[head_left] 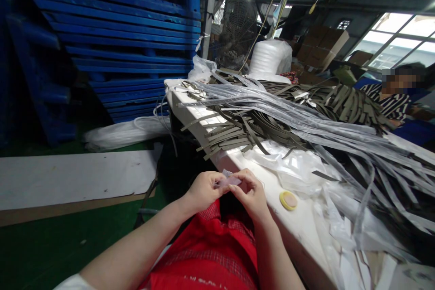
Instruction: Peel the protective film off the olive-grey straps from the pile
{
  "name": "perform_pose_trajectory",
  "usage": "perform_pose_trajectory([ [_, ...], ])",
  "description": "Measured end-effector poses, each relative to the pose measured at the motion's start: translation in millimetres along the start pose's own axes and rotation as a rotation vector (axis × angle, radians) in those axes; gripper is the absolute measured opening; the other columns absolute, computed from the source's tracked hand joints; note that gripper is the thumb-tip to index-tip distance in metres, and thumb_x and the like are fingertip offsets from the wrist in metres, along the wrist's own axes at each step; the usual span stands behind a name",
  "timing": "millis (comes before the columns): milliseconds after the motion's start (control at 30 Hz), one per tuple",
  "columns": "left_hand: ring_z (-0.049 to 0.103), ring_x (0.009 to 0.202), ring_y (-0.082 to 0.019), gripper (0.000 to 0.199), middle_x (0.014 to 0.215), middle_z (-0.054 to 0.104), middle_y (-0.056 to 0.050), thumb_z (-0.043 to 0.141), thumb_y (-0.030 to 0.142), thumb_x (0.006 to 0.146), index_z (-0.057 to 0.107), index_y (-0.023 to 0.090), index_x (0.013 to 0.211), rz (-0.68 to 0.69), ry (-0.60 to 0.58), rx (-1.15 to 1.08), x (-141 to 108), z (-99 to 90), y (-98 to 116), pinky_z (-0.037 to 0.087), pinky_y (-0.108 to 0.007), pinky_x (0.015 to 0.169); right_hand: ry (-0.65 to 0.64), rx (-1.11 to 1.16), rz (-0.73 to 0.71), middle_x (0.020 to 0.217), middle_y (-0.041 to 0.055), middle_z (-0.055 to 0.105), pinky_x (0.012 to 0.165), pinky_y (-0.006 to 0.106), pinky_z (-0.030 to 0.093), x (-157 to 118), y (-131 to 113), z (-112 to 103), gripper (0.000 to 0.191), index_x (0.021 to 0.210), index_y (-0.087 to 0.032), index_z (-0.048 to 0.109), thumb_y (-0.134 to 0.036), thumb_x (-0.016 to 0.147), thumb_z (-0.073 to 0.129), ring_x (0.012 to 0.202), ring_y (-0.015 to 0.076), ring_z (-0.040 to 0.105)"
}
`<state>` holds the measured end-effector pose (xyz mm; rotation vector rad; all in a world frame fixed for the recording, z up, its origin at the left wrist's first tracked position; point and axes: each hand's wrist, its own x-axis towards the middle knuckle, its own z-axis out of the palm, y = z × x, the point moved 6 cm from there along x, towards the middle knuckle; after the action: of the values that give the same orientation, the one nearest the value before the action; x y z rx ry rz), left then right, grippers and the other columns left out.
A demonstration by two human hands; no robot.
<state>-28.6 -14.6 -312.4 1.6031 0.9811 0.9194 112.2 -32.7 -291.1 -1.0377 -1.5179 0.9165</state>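
Note:
Both hands meet in front of the red apron, by the table's near edge. Between them is a small piece of clear plastic film [228, 182], its exact kind too small to make out. My left hand [205, 189] pinches its left end with fingers curled. On the other end, my right hand [249, 191] closes thumb and fingers. To the right of my hands, a round yellow-rimmed piece [288, 200], like a tape roll or small lid, lies on the white tabletop [272, 181].
Dark grey-green strips [234, 138] and long clear plastic sleeves [272, 106] cover much of the table. Blue pallets [136, 31] are stacked at left. A wrapped white roll [268, 59] stands at the back. A person in a striped top [396, 104] is at far right.

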Motion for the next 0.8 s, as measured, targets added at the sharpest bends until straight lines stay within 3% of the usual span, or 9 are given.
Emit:
perform_pose_trajectory([
  [100,0.036,0.054,-0.009,0.041,0.057,0.042,0.002,0.063,0.042,0.082,0.054,0.014,0.054,0.049,0.008,0.151,0,-1.9,0,0.027,-0.020,0.048,0.000,-0.070,-0.001,0.079,0.0020,0.058,0.071,0.028,0.044,-1,-1,0,0.009,0.081,-0.023,0.074,-0.032,0.082,0.071,0.078,0.0171,0.055],
  [333,0.050,0.058,-0.012,0.047,0.061,0.055,-0.001,0.059,0.051,0.088,0.066,0.011,0.065,0.100,-0.098,0.143,-3,2.0,7,0.039,-0.020,0.055,0.029,-0.114,-0.076,0.071,-0.0005,0.053,0.064,0.026,0.041,0,-1,3,0.023,0.064,-0.019,0.060,-0.029,0.079,0.074,0.068,0.0137,0.051],
  [433,0.055,0.061,-0.014,0.048,0.065,0.062,-0.003,0.059,0.053,0.088,0.070,0.010,0.069,0.116,-0.080,0.123,-3,-1.2,10,0.042,-0.021,0.057,0.016,-0.077,-0.099,0.080,0.0010,0.058,0.069,0.027,0.044,1,-5,-1,0.018,0.082,-0.020,0.066,-0.035,0.077,0.075,0.074,0.0157,0.054],
  [500,0.059,0.066,-0.016,0.047,0.072,0.067,-0.006,0.059,0.053,0.089,0.073,0.010,0.077,0.128,-0.074,0.107,-3,-3.7,13,0.045,-0.022,0.061,0.024,-0.030,-0.064,0.089,0.0031,0.061,0.075,0.029,0.046,3,-4,-8,0.027,0.102,-0.021,0.068,-0.041,0.085,0.067,0.082,0.0176,0.056],
  [567,0.063,0.072,-0.017,0.044,0.079,0.071,-0.008,0.057,0.050,0.091,0.075,0.010,0.084,0.161,-0.091,0.108,-3,-5.0,17,0.047,-0.024,0.066,0.021,-0.021,0.011,0.095,0.0048,0.063,0.080,0.031,0.046,5,2,-13,0.030,0.110,-0.021,0.068,-0.041,0.093,0.056,0.088,0.0184,0.058],
  [700,0.059,0.069,-0.014,0.043,0.073,0.068,-0.005,0.053,0.046,0.094,0.073,0.012,0.077,0.231,-0.156,0.199,-5,-3.1,25,0.043,-0.022,0.066,-0.131,-0.027,0.123,0.091,0.0050,0.068,0.080,0.030,0.046,4,15,-5,0.023,0.096,-0.019,0.075,-0.038,0.089,0.063,0.086,0.0183,0.061],
  [800,0.050,0.062,-0.011,0.049,0.063,0.056,-0.001,0.050,0.046,0.096,0.065,0.013,0.063,0.195,-0.210,0.262,-7,0.4,25,0.038,-0.020,0.060,-0.090,-0.024,0.118,0.074,0.0020,0.064,0.068,0.026,0.045,4,22,-1,0.017,0.073,-0.018,0.073,-0.032,0.082,0.070,0.071,0.0147,0.058],
])
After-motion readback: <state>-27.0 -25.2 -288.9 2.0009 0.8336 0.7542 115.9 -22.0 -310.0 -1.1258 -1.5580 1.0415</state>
